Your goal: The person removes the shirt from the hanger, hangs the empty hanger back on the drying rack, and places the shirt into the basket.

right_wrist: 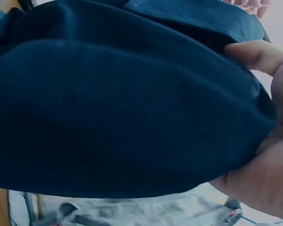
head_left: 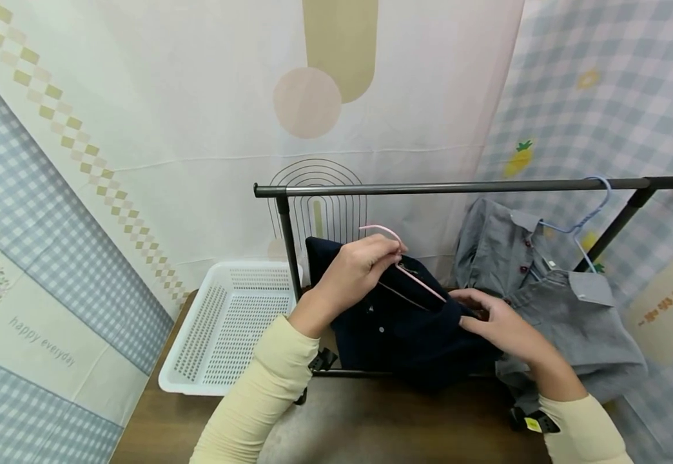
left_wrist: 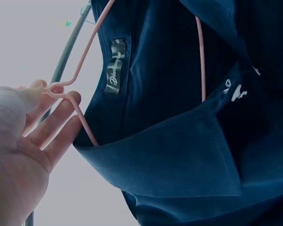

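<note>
A navy collared shirt point(head_left: 394, 348) is held up in front of the rack, with a pink clothes hanger point(head_left: 423, 285) inside its neck opening. My left hand point(head_left: 365, 263) pinches the hanger at the base of its hook, between thumb and fingers. In the left wrist view, the hanger's arms run inside the collar, past a dark label point(left_wrist: 114, 68). My right hand point(head_left: 501, 325) grips the shirt at its right shoulder, thumb outside. The right wrist view shows the fabric spread across that hand, hiding most of the fingers.
Behind the shirt stands a dark clothes rack point(head_left: 429, 188). On its right end a grey shirt point(head_left: 574, 322) hangs from a blue hanger point(head_left: 594, 209). A white plastic basket point(head_left: 188, 348) stands at left on the brown wooden surface point(head_left: 145, 419). Patterned cloths cover the walls.
</note>
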Demonstrator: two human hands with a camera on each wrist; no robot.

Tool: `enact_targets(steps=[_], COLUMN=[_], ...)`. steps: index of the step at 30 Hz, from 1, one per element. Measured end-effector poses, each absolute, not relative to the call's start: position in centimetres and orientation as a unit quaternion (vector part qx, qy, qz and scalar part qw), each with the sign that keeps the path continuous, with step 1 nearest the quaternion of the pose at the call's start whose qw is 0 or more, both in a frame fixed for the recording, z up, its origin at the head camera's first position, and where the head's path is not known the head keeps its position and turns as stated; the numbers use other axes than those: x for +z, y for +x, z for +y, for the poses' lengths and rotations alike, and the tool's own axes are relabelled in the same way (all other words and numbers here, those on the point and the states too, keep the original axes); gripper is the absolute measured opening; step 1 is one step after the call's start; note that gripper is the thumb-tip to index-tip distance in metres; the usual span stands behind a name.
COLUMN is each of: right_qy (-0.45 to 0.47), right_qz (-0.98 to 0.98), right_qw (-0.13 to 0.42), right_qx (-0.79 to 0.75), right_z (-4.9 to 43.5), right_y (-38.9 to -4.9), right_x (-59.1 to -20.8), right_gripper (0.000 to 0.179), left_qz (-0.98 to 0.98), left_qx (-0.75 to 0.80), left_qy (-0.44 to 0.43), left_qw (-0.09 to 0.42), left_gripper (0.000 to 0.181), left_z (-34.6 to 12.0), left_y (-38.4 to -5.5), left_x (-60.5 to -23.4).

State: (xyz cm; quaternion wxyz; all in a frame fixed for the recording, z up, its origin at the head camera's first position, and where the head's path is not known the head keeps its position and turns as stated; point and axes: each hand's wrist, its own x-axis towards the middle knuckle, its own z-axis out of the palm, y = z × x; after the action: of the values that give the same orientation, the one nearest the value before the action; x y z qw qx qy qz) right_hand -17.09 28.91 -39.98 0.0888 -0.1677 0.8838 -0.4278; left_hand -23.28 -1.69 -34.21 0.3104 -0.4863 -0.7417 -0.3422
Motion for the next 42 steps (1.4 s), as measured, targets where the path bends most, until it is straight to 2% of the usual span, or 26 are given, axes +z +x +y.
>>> enact_targets(steps=[10, 13, 17, 19, 22, 27, 30, 35, 42], right_qy=[-0.127, -0.145, -0.182, -0.190, -0.204, -0.236, -0.241, -0.240, -0.250], right_qz=[0.951, 0.949, 0.936, 0.932, 0.928, 0.920, 0.912, 0.905, 0.901], right_qw=[-0.013, -0.037, -0.033, -0.029, -0.059, -0.174, -0.218, -0.237, -0.232], right_qx=[-0.283, -0.277, -0.298, -0.306, -0.305, -0.262, -0.250, -0.257, -0.267], right_z=[28.8, 28.3, 27.6, 27.2, 26.9, 26.6, 26.5, 26.4, 25.8], right_y=[-16.7, -16.2, -15.4, -15.1, -15.0, -15.5, -15.9, -16.7, -18.2], right_x=[-39.2, -39.3, -39.6, -39.8, -40.3, -41.0, -41.2, -41.1, -40.5], right_gripper=[0.043, 0.054, 0.074, 0.078, 0.074, 0.052, 0.046, 0.044, 0.046], left_qz=[-0.766, -0.769, -0.774, -0.776, -0.781, -0.788, -0.790, -0.793, -0.804], left_qx=[-0.304, -0.301, -0.298, -0.294, -0.282, -0.265, -0.264, -0.254, -0.255], left_qy=[-0.471, -0.468, -0.463, -0.463, -0.460, -0.452, -0.445, -0.437, -0.414], left_qw=[0.314, 0.313, 0.312, 0.311, 0.314, 0.322, 0.328, 0.340, 0.342], left_gripper=[0.015, 0.014, 0.013, 0.013, 0.013, 0.014, 0.014, 0.014, 0.015], left_z=[-0.4, 0.1, 0.8, 1.1, 1.5, 1.9, 1.8, 1.6, 0.6], left_y=[-22.6, -22.4, -22.2, -22.1, -21.9, -21.4, -21.1, -20.7, -20.5], left_x=[-34.3, -34.4, -34.4, -34.3, -34.3, -34.2, -34.1, -33.8, -33.0])
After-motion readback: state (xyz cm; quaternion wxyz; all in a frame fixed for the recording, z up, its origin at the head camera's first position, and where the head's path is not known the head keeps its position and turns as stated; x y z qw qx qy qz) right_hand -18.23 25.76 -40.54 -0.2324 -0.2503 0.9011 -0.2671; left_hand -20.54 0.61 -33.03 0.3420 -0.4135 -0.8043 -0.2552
